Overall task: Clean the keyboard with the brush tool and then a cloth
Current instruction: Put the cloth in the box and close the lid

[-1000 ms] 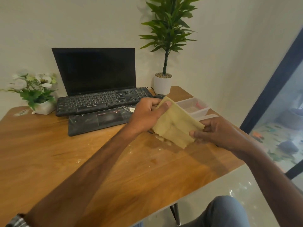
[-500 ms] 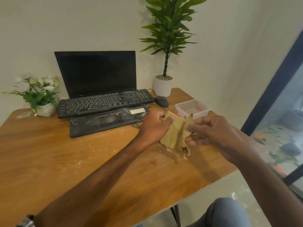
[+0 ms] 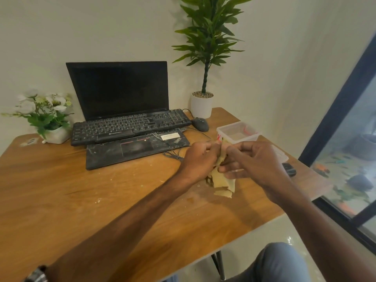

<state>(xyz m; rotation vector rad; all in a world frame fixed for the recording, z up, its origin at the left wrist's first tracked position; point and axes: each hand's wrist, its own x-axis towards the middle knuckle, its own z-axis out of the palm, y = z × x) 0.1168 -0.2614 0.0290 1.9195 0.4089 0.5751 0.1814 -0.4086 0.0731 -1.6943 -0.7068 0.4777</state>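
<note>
The two hands have drawn together since a second ago: the yellow cloth [image 3: 222,181], then stretched out flat between them, is now gathered into a bunch, and only its lower folds hang out below the knuckles, just above the wooden table [image 3: 101,200]. The left hand [image 3: 200,159] has its fingers curled round the cloth's upper part, and the right hand [image 3: 252,159] pinches the same bunch from the other side, thumb and fingers closed on it, so both hands are holding the cloth and neither is free. This looks like folding or wadding the cloth into a pad that will fit a wiping grip (a flat sheet would drag and catch on the keys).

The keyboard [image 3: 130,126] lies far and to the left of the hands, resting across the base of an open laptop [image 3: 120,90] whose screen is dark. Its cable runs off toward the right, and a dark mouse [image 3: 200,124] sits just beside its right end. A clear plastic tub [image 3: 237,132] stands beyond the hands, near the right edge of the table. A small dark object [image 3: 289,169] lies near the right edge behind the right wrist; whether it is the brush tool I cannot tell.

With the cloth in hand, the brushing step seems to be over and the wiping not yet begun. The next move would call for carrying the pad left and away to the keys.
</note>
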